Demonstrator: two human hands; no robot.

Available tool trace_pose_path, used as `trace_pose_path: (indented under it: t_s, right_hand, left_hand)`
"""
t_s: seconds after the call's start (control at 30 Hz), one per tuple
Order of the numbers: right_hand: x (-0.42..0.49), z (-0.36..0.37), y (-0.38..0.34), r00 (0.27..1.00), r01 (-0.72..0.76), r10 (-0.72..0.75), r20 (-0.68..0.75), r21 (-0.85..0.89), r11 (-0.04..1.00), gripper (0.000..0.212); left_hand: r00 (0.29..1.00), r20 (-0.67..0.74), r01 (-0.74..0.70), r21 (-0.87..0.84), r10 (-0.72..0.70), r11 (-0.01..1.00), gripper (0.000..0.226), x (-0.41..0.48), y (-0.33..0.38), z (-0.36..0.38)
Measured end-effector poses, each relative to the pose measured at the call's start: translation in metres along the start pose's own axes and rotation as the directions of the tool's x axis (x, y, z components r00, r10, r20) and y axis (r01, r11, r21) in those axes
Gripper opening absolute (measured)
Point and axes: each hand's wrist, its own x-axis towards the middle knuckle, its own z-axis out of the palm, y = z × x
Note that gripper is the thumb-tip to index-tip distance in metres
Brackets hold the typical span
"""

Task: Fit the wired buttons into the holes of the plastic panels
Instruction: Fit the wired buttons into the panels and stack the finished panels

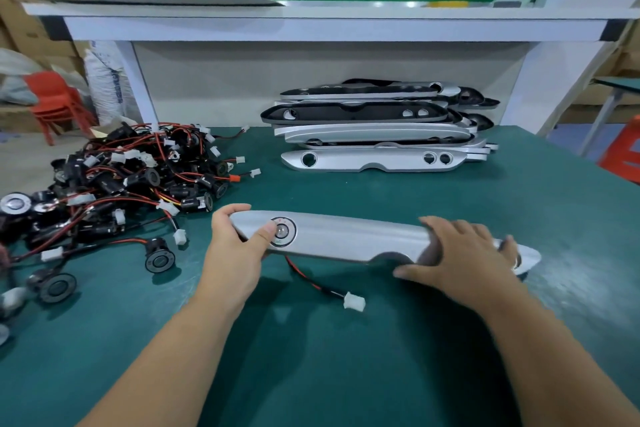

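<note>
While I am looking down at the green table (346,374), the nearest thing is a white plug (354,300), lying at the end of a red and black wire (304,274). That wire is running up under the near edge of the silver panel (346,236), which is lying long-ways across the table between the two hands.

The left hand (235,248) is holding the panel's left end, with a finger curling over the far edge. Its thumb (265,231) is pressing on the round button (284,231) sitting in the big hole. So I am judging that this button is being pushed home right now.

The right hand (460,253) is lying over the right part of the panel with fingers spread. It is blurry, so I cannot tell if it is gripping or just resting. It is covering most of that end, where the panels at the back are showing two small holes.

Next, I am thinking, a fresh button is needed, with its plug and wire going through a hole first, then a firm, straight push.

Farther off on the left, a heap of wired buttons (121,177) is waiting, with a loose button (159,255) lying just beside it. At the back, a stack of panels (374,135) is sitting under the shelf (311,28).
</note>
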Motion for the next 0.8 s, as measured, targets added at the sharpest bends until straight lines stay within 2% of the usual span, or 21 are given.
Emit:
trace_pose_path:
  t_s: [0.07, 0.17, 0.27, 0.6, 0.73, 0.8]
  right_hand:
    - [-0.003, -0.006, 0.024, 1.0, 0.004, -0.005, -0.031, -0.027, 1.0, 0.103]
    - [-0.012, -0.005, 0.038, 0.967, 0.062, -0.082, -0.242, -0.086, 0.994, 0.099]
    - [-0.022, -0.003, 0.04, 0.936, 0.094, -0.114, -0.334, -0.076, 0.993, 0.095]
    - [-0.022, 0.001, 0.041, 0.948, 0.109, -0.132, -0.289, -0.093, 0.99, 0.097]
    - [-0.019, 0.003, 0.049, 0.964, 0.172, -0.175, -0.202, -0.035, 0.985, 0.095]
    - [-0.02, 0.006, 0.063, 0.976, 0.126, -0.133, -0.173, -0.054, 0.991, 0.09]
  left_hand:
    - [0.999, 0.035, -0.006, 0.086, 0.003, 0.996, 0.036, -0.002, 0.0, 0.0]
    - [0.995, 0.102, -0.044, 0.251, 0.019, 0.967, 0.061, -0.009, 0.002, 0.003]
    - [0.994, 0.084, -0.088, 0.305, 0.065, 0.948, 0.067, -0.011, 0.002, 0.002]
    - [0.998, 0.019, -0.066, 0.315, 0.063, 0.947, 0.053, -0.008, -0.002, 0.005]
    - [0.997, 0.016, -0.075, 0.316, 0.074, 0.946, 0.053, -0.008, -0.006, -0.001]
    - [0.998, 0.012, -0.063, 0.302, 0.062, 0.951, 0.053, -0.007, -0.008, -0.007]
